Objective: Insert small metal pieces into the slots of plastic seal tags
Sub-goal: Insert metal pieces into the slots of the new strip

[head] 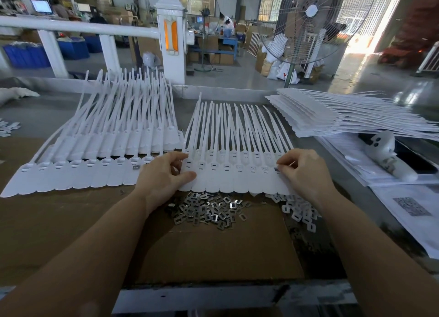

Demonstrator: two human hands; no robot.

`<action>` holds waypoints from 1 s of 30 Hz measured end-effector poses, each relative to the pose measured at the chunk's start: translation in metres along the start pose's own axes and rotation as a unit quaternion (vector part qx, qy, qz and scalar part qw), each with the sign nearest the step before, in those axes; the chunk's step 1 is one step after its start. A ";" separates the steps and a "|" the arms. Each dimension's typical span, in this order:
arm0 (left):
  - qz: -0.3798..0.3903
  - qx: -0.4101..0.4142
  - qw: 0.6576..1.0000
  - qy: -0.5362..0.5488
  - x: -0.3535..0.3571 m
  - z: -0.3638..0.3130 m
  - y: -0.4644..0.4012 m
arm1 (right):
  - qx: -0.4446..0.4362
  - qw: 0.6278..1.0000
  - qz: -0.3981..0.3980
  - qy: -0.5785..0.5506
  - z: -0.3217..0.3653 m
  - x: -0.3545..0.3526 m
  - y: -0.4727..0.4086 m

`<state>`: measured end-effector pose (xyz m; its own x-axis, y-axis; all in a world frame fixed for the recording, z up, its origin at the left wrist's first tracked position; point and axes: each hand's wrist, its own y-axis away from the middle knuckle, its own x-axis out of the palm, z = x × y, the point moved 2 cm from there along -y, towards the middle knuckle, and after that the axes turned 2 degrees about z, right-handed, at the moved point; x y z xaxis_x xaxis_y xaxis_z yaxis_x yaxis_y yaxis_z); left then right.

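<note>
The tags (234, 174) are plain white, each with a small dark slot. The metal pieces (205, 210) are shiny silver-grey; the clips (299, 212) beside them are white. The cardboard (213, 252) is brown. The post (172, 39) is white with orange panels, the bins (26, 55) blue.

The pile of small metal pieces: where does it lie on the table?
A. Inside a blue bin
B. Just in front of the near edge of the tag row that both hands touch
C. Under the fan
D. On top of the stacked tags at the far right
B: the pile of small metal pieces lies on the cardboard, just nearer than the tag row that the left hand and the right hand touch.
</note>
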<state>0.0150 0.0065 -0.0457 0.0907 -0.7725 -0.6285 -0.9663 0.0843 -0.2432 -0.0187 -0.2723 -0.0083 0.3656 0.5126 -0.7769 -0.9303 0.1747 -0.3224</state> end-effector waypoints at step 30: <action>-0.003 -0.002 1.000 -0.001 0.001 -0.001 0.000 | 0.008 0.959 -0.046 -0.280 0.019 0.014 0.039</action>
<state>0.0144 0.0046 -0.0456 0.0974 -0.7723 -0.6278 -0.9665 0.0771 -0.2448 -0.0506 -0.2420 -0.0212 0.3773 0.8647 -0.3317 -0.8965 0.2512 -0.3649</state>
